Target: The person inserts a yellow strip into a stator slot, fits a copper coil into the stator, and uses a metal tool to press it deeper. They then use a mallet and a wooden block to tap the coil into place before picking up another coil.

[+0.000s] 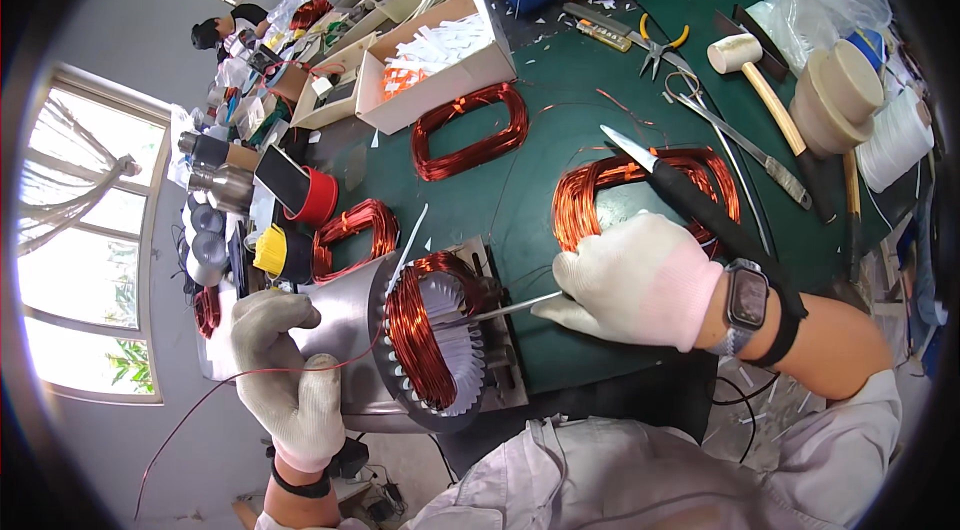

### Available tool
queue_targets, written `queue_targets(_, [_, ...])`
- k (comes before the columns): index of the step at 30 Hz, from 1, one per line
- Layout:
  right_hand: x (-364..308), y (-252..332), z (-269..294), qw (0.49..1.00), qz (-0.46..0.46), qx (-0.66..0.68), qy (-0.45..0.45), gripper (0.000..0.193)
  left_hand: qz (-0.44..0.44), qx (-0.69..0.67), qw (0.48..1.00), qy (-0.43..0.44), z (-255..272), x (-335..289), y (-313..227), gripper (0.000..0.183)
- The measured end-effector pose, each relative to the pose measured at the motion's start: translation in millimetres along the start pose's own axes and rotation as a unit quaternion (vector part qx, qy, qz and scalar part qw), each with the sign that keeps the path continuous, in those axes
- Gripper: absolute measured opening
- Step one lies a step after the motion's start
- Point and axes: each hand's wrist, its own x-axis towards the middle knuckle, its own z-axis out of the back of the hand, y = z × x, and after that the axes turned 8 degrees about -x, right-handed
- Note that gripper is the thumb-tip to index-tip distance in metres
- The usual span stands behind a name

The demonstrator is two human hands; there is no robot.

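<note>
A grey metal motor stator [345, 325] lies on its side in front of me, with white slot liners [462, 355] round its open end. A bundle of copper winding wire [415, 335] sits in that end. My left hand [290, 360], in a white glove, rests on the housing's far-left part, thumb and fingers apart. A loose red wire [250, 373] crosses it. My gloved right hand [635, 285] pinches a thin, pale rod [515, 307], whose tip reaches into the stator's opening. Beside that hand, a pointed tool with a long black handle [695, 200] lies over a copper coil [575, 200].
More coils [428, 155] lie on the green table [560, 130]. Behind them stands a carton of white strips [400, 95]. Pliers [655, 50], scissors [685, 88], a mallet [765, 95] and a white spool [895, 145] are on the right. A person [235, 30] is at far left.
</note>
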Motion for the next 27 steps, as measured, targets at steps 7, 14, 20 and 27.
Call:
queue_targets(7, [-8.7, -8.4, 14.6, 0.998, -0.011, -0.002, 0.054, 0.045, 0.006, -0.012, 1.000, -0.008, 2.1, -0.4, -2.4, 0.044])
queue_targets(14, [-17.8, -23.9, -1.0, 0.998, -0.004, -0.011, -0.067, 0.046, 0.002, -0.001, 1.000, -0.009, 1.4, 1.3, -1.8, 0.044])
queue_targets(20, [-29.6, -20.8, 38.9, 0.997, -0.058, -0.043, -0.006, 0.040, 0.013, -0.017, 0.998, -0.051, 0.3, -2.3, 0.1, 0.048])
queue_targets(27, [-50.5, -17.2, -5.1, 0.990, -0.047, -0.085, -0.099, 0.046, 0.012, -0.016, 0.998, -0.055, -1.7, -2.9, -1.3, 0.055])
